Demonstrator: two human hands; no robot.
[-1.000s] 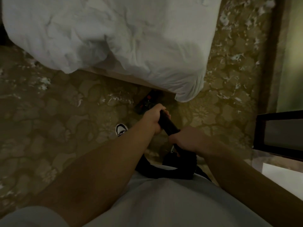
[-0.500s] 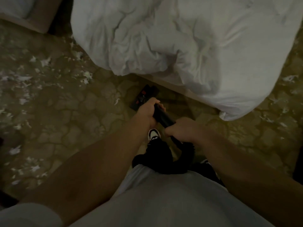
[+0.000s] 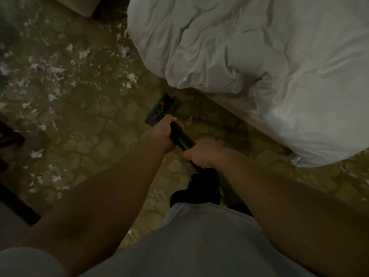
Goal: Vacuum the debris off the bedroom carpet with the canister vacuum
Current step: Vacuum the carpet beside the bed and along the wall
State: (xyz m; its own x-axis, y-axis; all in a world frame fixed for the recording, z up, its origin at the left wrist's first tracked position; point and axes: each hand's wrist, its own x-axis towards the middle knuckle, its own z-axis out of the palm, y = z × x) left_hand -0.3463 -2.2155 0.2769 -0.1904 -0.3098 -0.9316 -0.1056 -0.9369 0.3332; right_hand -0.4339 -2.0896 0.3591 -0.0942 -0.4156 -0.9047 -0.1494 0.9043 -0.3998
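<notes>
Gripping wand [image 3: 182, 139] w/ L hand [image 3: 164, 132], R hand [image 3: 201, 151], floor head [image 3: 159, 109] on carpet [image 3: 95, 132]

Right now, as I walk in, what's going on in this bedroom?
A person is vacuuming. Both hands grip the black vacuum tube: the left hand lower down, the right hand nearer the body. The black floor nozzle with red patches sits on the patterned brown carpet, beside the rumpled white duvet hanging off the bed. White shredded debris lies scattered over the carpet to the left, not yet picked up.
</notes>
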